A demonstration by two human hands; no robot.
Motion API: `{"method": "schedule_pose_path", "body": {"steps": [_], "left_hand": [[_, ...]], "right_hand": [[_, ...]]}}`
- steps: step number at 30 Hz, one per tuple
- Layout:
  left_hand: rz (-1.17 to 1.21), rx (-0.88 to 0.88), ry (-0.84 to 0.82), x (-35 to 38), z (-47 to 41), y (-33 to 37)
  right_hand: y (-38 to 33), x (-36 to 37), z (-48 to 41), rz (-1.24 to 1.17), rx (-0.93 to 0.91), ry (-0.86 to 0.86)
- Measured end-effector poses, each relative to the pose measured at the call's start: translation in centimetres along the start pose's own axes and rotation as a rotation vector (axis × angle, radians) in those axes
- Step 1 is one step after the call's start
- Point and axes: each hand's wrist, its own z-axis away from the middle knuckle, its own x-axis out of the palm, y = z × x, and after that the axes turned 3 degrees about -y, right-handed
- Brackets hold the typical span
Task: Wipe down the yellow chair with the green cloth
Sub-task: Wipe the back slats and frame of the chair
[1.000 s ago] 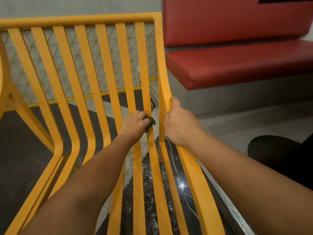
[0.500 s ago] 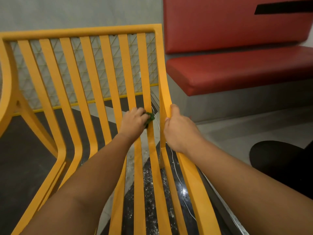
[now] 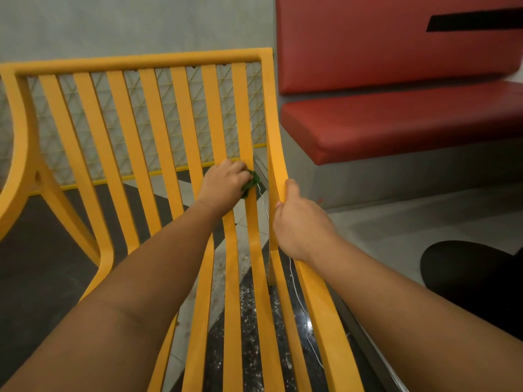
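While the yellow chair [image 3: 158, 131] stands on a dark speckled floor [image 3: 42, 264] before a grey wall [image 3: 113, 24], a red bench [image 3: 396, 123] sits at its right. The left hand [image 3: 223, 183] grips the bunched green cloth [image 3: 250, 182] against a back slat near the chair's right edge, higher than before. The right hand [image 3: 300, 222] still clasps the chair's right side rail.

Both arms are bare: the left forearm [image 3: 135, 292] and the right forearm [image 3: 396, 301] show uncovered from the wrist to the lower edge of the view, with a faint crease line across the left one near the elbow. The left hand [image 3: 223, 185] and right hand [image 3: 300, 222] are bare too, with rounded knuckles. A black rounded shape [image 3: 475, 273] at the lower right could be dark clothing; I cannot tell.
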Motion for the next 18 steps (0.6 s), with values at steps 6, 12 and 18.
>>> {"method": "schedule_pose_path", "body": {"steps": [6,12,18], "left_hand": [[0.059,-0.181,0.101,-1.4,-1.9,-0.5],[0.077,-0.088,-0.131,-0.6,-0.1,0.1],[0.754,-0.889,0.225,-7.0,-4.7,-2.1]], "right_hand": [[-0.2,0.1,-0.2,0.068,0.02,-0.005],[-0.4,0.3,-0.2,0.144,0.079,-0.014],[-0.5,0.0,-1.3,0.008,0.09,-0.104]]}}
